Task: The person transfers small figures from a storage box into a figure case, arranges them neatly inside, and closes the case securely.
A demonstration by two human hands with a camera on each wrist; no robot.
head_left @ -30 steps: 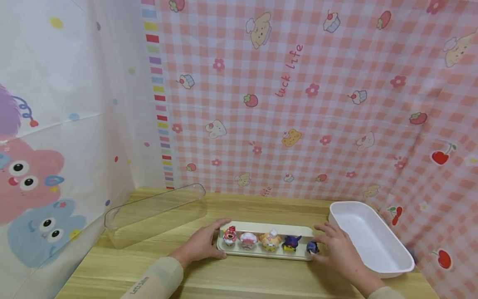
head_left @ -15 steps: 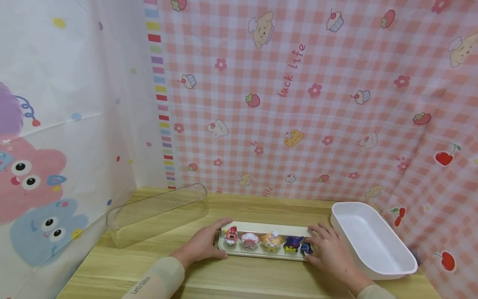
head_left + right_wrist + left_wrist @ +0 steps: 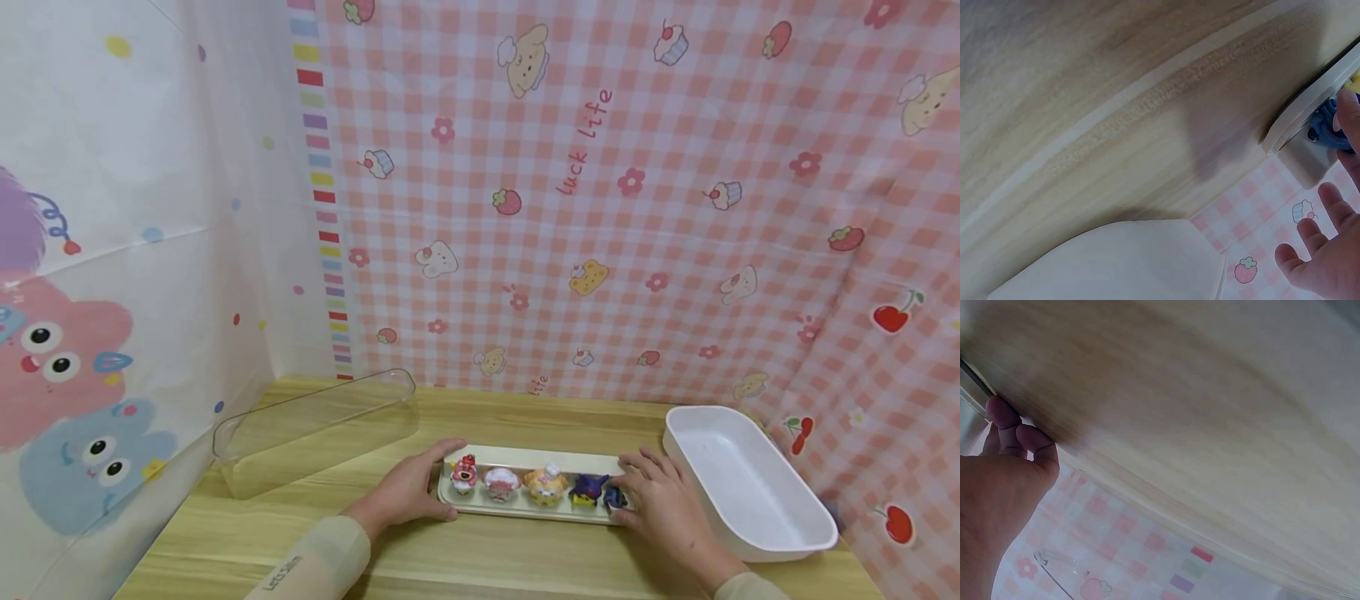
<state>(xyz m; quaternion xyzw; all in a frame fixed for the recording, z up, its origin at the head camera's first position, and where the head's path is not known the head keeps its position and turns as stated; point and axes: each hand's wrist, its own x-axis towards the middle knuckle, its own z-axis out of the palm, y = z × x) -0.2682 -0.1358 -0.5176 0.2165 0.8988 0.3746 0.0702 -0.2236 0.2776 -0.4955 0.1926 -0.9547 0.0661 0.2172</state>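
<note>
A long cream tray (image 3: 525, 455) lies on the wooden table and carries a row of several small toy figures. My left hand (image 3: 408, 492) grips the tray's left end, thumb on the near rim and fingers on the far rim, next to the red figure (image 3: 463, 473). My right hand (image 3: 658, 500) rests at the right end with relaxed fingers. Its thumb touches the blue figure (image 3: 613, 497), which stands beside the purple one (image 3: 587, 488). In the right wrist view the thumb lies on the blue figure (image 3: 1325, 122) by the tray rim (image 3: 1300, 112), with the other fingers (image 3: 1310, 240) spread apart.
A clear plastic lid (image 3: 315, 429) lies at the back left of the table. An empty white tub (image 3: 750, 483) stands right of the tray, close to my right hand. Patterned cloth walls close in the back and both sides. Bare wood (image 3: 487, 567) runs along the front.
My right hand has moved a little left and slid the blue figure along the tray toward the purple one. The left hand and the tray have stayed put.
</note>
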